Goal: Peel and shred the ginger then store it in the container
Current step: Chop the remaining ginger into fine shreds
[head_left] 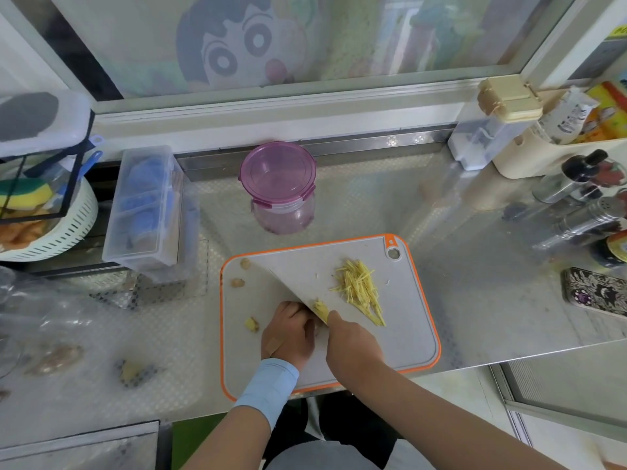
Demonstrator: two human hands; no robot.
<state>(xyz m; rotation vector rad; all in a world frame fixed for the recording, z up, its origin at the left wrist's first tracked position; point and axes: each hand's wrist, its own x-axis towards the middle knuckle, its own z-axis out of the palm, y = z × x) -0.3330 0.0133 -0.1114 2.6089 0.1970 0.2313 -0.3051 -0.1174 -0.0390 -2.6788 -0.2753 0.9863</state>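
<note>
A grey cutting board with an orange rim (420, 337) lies on the steel counter. My right hand (353, 344) grips the handle of a wide knife (288, 283), its blade tilted over the board. My left hand (288, 330), with curled fingers, holds a small piece of ginger (320, 308) against the blade. A pile of yellow ginger shreds (359, 286) lies to the right of the blade. Small ginger scraps (251, 324) sit on the board's left side. A round container with a purple lid (278, 174), lid on, stands behind the board.
A clear lidded box (149, 212) and a white colander (57, 228) stand at the left. More ginger pieces (56, 359) lie on the counter at the left. Bottles and shakers (583, 205) crowd the right side, and a phone (597, 291) lies near the right edge.
</note>
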